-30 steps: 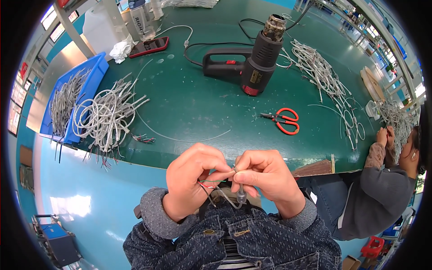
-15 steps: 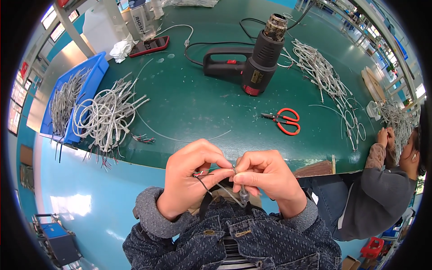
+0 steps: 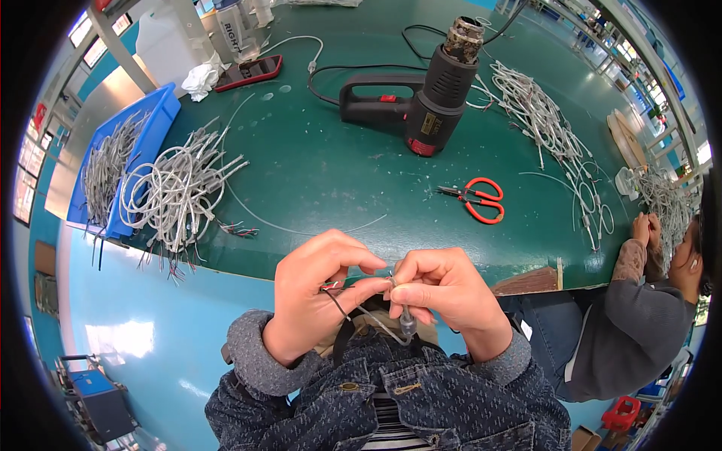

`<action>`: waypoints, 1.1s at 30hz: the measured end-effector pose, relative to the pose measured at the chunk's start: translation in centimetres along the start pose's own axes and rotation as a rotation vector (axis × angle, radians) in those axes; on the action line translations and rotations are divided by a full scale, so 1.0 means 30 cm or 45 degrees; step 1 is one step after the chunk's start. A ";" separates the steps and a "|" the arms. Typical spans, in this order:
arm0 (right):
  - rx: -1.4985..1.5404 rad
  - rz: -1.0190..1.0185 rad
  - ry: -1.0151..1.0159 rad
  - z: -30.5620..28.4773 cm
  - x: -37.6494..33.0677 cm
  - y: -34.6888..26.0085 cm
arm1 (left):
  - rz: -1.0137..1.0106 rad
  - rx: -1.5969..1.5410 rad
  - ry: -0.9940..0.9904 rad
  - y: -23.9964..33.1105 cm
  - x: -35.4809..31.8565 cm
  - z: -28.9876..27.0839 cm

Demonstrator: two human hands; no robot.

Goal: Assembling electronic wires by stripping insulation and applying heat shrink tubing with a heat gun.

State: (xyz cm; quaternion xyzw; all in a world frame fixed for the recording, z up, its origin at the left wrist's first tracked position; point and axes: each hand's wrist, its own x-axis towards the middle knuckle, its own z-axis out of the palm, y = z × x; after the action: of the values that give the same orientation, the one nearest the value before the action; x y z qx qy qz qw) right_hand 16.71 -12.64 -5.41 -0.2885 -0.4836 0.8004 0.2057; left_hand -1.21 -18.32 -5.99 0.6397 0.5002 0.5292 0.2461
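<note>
Close to my body, over the bench's front edge, both hands work on one thin grey cable [image 3: 381, 322]. My right hand [image 3: 440, 289] is closed, pinching the cable's end between thumb and index finger, with a translucent grey plug-like piece [image 3: 408, 323] hanging just below. My left hand [image 3: 320, 289] curls around another stretch of the cable; its thumb tip meets the pinched end while its index finger is slightly raised. Stripped red, green and black wires [image 3: 331, 287] stick out by the left palm. Fine detail at the fingertips is too small to make out.
On the green bench [image 3: 316, 180] lie red-handled scissors [image 3: 481, 201], a black heat gun [image 3: 440, 98], a phone [image 3: 250, 73] and a cable bundle [image 3: 538, 113]. At left, more cables [image 3: 180, 188] lie beside a blue bin [image 3: 162, 120]. A co-worker [image 3: 632, 323] sits at right.
My left index finger has lifted a little off the pinched cable end, opening a gap above the thumb. My right hand keeps its pinch almost unmoved.
</note>
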 end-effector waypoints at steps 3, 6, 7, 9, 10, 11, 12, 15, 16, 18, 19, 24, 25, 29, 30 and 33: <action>-0.021 -0.033 -0.035 -0.003 0.002 0.007 | 0.113 0.003 -0.048 -0.022 0.001 0.003; -0.054 -0.051 -0.012 -0.009 0.005 0.012 | 0.031 0.044 -0.032 -0.016 -0.006 -0.002; -0.071 -0.061 0.000 -0.010 0.006 0.013 | -0.009 0.063 -0.023 -0.013 -0.009 -0.003; -0.070 -0.060 0.010 -0.009 0.007 0.014 | -0.008 0.072 0.009 -0.007 -0.017 0.004; -0.069 -0.058 0.020 -0.007 0.007 0.015 | -0.007 0.081 0.042 -0.003 -0.021 0.009; -0.068 -0.056 0.031 -0.005 0.007 0.016 | -0.007 0.089 0.075 0.001 -0.022 0.012; -0.068 -0.056 0.031 -0.005 0.007 0.017 | -0.007 0.089 0.075 0.004 -0.022 0.014; -0.109 -0.075 0.043 -0.006 0.008 0.020 | -0.037 0.074 0.067 0.013 -0.019 0.016; -0.110 -0.075 0.043 -0.005 0.009 0.019 | -0.037 0.074 0.067 0.012 -0.019 0.017; -0.157 -0.064 0.064 -0.002 0.009 0.016 | -0.010 0.077 0.074 0.008 -0.018 0.020; -0.181 -0.058 0.075 -0.001 0.010 0.015 | 0.004 0.079 0.078 0.006 -0.016 0.021; -0.226 -0.043 0.078 -0.001 0.016 0.010 | -0.015 0.064 0.020 0.000 -0.008 0.007; -0.233 -0.027 0.064 0.000 0.019 0.009 | 0.015 0.072 -0.022 -0.004 -0.004 -0.002; -0.247 0.033 0.002 -0.006 0.010 -0.003 | 0.124 0.045 -0.172 -0.020 0.018 -0.021; -0.243 0.063 -0.036 -0.008 0.009 -0.005 | 0.167 0.006 -0.242 -0.025 0.021 -0.029; -0.261 0.095 -0.140 -0.016 0.016 -0.004 | 0.169 -0.002 -0.359 -0.029 0.019 -0.058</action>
State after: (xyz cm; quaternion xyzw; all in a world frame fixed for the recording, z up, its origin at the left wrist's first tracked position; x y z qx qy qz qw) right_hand 16.66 -11.98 -5.62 -0.2815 -0.5625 0.7684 0.1183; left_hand -3.20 -17.84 -5.93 0.7391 0.4171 0.4496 0.2787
